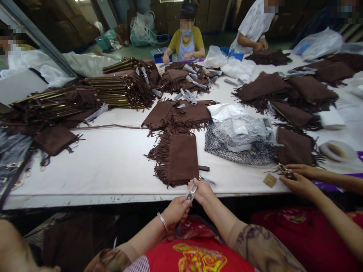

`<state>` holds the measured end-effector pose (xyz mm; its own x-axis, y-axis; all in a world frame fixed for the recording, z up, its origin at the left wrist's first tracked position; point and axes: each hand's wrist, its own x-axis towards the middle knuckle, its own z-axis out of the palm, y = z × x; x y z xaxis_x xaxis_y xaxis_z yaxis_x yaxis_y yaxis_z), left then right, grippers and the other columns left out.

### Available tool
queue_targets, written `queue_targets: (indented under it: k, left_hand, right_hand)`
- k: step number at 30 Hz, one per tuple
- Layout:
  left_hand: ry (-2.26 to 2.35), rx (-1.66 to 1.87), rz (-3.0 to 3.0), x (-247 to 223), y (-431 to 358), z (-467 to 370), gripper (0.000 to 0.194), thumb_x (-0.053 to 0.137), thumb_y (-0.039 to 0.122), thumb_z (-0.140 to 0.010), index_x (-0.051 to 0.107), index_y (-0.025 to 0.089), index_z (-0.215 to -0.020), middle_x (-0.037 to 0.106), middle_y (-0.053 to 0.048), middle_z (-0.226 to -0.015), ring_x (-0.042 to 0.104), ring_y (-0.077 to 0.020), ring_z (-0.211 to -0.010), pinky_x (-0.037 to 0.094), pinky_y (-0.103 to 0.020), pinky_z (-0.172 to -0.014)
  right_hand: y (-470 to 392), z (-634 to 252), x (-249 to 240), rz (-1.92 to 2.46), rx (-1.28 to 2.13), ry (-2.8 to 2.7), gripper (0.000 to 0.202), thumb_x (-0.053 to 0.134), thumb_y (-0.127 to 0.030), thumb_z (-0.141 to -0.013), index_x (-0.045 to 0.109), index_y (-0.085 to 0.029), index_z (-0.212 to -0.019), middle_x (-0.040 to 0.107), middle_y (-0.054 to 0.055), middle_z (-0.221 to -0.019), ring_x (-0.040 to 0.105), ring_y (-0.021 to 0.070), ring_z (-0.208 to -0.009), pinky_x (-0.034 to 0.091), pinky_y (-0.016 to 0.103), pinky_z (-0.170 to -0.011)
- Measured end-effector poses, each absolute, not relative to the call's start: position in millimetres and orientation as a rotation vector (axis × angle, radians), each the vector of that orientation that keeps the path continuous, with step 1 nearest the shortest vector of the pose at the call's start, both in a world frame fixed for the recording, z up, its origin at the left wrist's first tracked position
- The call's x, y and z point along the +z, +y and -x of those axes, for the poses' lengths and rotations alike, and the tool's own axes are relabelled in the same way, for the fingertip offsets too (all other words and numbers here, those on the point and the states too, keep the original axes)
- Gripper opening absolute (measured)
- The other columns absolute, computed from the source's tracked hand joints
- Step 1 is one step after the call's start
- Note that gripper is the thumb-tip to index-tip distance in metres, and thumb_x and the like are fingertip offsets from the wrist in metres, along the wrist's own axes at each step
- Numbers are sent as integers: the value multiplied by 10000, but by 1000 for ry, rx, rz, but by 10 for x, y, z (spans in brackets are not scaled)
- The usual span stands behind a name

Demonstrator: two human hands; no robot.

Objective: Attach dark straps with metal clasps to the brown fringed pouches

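Note:
Close to the table's front edge, my left hand [176, 210] is closed on a brown strap wrapped in clear plastic [191, 189], with a metal clasp at its upper end. My right hand [203, 191] pinches the same wrapped strap near that clasp. Just beyond my hands lies a brown fringed pouch [183, 158], flat, its fringe to the left. A short brown loop [204, 168] sticks out from its right side. My right fingers are by the pouch's lower right corner; whether they touch it I cannot tell.
More brown pouches [190, 113] lie behind, with stacked pouches with gold edges [113, 88] at left. A grey speckled cloth under clear plastic [238, 147] is on the right. A co-worker's hands [297, 177] handle a small item beside a tan tag [269, 180]. Other people work across the table.

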<state>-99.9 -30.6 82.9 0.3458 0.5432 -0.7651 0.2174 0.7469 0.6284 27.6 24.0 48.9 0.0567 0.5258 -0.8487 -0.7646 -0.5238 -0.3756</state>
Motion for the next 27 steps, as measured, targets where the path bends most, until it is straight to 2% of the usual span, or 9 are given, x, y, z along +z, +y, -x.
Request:
queue_targets:
  k: [3, 6, 10, 12, 17, 20, 22, 24, 27]
  left_hand:
    - [1221, 201, -671, 950, -256, 1057, 359, 560, 540, -762, 495, 195, -837, 471, 77, -600, 276, -24, -365, 189, -177, -379]
    - [1189, 194, -607, 1049, -201, 1099, 433, 591, 595, -728, 513, 191, -864, 405, 96, -579, 229, -18, -384, 142, -174, -395]
    - [1130, 220, -465, 1082, -183, 1095, 640, 479, 761, -698, 560, 164, -913, 362, 93, -569, 176, -21, -402, 90, -183, -415]
    - [1144, 217, -419, 1075, -191, 1070, 702, 425, 795, -694, 574, 151, -929, 367, 89, -564, 171, -24, -401, 89, -186, -414]
    - [1201, 219, -531, 1080, -193, 1005, 561, 560, 694, -690, 558, 168, -885, 349, 105, -538, 186, -27, -391, 102, -189, -406]
    - [1237, 264, -611, 1086, -186, 982, 504, 563, 662, -710, 540, 177, -847, 344, 111, -514, 203, -30, -378, 115, -192, -399]
    - [1278, 299, -663, 1076, -186, 973, 473, 546, 647, -731, 530, 184, -828, 338, 114, -492, 214, -34, -366, 124, -195, -395]
    - [1321, 319, -715, 1050, -190, 970, 436, 531, 621, -756, 523, 188, -804, 338, 113, -474, 227, -40, -357, 141, -199, -392]
    - [1370, 334, -817, 994, -196, 970, 381, 507, 570, -790, 520, 190, -764, 361, 98, -465, 257, -55, -360, 181, -209, -392]
  right_hand:
    - [286, -248, 481, 1351, 1643, 298, 184, 521, -100, -882, 448, -187, -737, 555, -17, -561, 569, 101, -496, 512, 233, -533]
    - [317, -226, 493, 1346, 1647, 314, 196, 474, -138, -911, 409, -200, -737, 490, -51, -514, 483, 71, -418, 432, 179, -430]
    - [370, -233, 514, 1363, 1647, 323, 251, 504, -309, -918, 361, -215, -734, 423, -82, -490, 362, 45, -339, 291, 150, -341]
    - [400, -244, 529, 1377, 1638, 336, 283, 500, -381, -914, 345, -222, -739, 403, -91, -490, 318, 38, -321, 235, 151, -327]
    - [474, -280, 581, 1381, 1640, 405, 354, 450, -502, -905, 314, -231, -722, 357, -98, -473, 255, 37, -306, 177, 164, -319]
    - [485, -356, 623, 1347, 1664, 415, 371, 408, -544, -905, 359, -224, -724, 388, -75, -473, 314, 59, -326, 244, 179, -332]
    - [435, -458, 663, 1304, 1707, 357, 363, 401, -541, -908, 448, -206, -776, 486, -28, -521, 460, 102, -402, 374, 214, -393]
    - [318, -588, 712, 1288, 1780, 239, 343, 427, -508, -910, 525, -183, -864, 602, 33, -642, 598, 154, -563, 483, 271, -524]
    - [44, -727, 786, 1391, 1943, 36, 380, 495, -519, -878, 574, -153, -941, 674, 94, -827, 652, 190, -734, 503, 298, -622]
